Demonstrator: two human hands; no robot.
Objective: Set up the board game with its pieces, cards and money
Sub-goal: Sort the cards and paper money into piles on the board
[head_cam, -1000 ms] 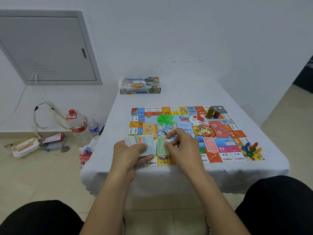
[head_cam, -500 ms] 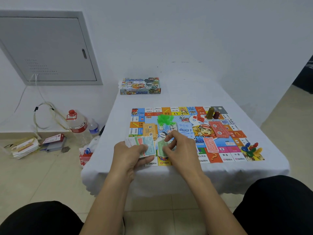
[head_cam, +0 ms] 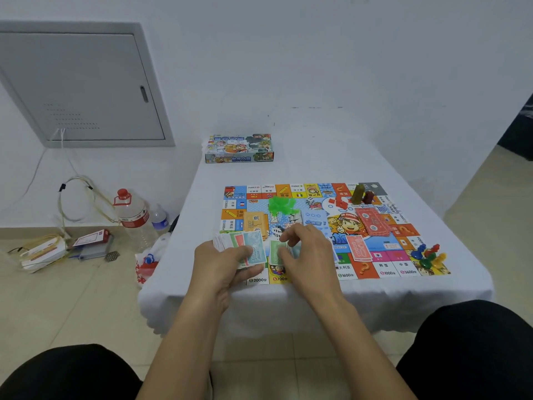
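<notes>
Most components are already laid out beyond the hands on the game board (head_cam: 317,226): green houses (head_cam: 281,204), red card decks (head_cam: 372,223) and coloured pawns (head_cam: 427,255). Money sorting remains: the left hand (head_cam: 222,264) grips a fanned wad of banknotes (head_cam: 245,246), while the right hand (head_cam: 310,252) pinches a green note (head_cam: 278,249) just beside it. A white-clothed tabletop (head_cam: 317,157) stands against a white wall, with the game box (head_cam: 239,148) at its far edge.

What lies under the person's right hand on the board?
Green play money shows beneath the right hand, lying on the board. The hand covers the rest of the notes.
</notes>
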